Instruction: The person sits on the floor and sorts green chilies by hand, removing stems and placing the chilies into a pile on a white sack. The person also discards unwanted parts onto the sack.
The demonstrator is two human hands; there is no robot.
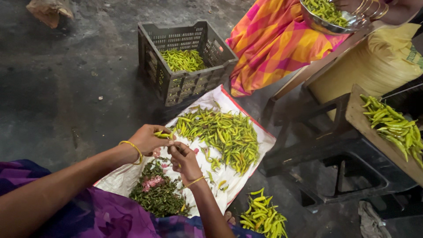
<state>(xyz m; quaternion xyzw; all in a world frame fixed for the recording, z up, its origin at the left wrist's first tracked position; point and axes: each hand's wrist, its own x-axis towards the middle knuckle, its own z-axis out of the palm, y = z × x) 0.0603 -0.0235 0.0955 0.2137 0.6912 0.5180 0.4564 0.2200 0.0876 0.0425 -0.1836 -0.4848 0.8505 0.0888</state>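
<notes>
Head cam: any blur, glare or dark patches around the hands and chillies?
Head view: soft, even light; left hand and right hand reasonably sharp, each pinching a green chilli. White sack sheet bright but not blown out. Steel bowl at the top edge shows a small glint. Dark stool loses detail in shadow. Chilli heap slightly soft.

A heap of chillies (222, 134) lies on a sheet (246, 176), with a crate (185, 83) holding more chillies behind it.
</notes>
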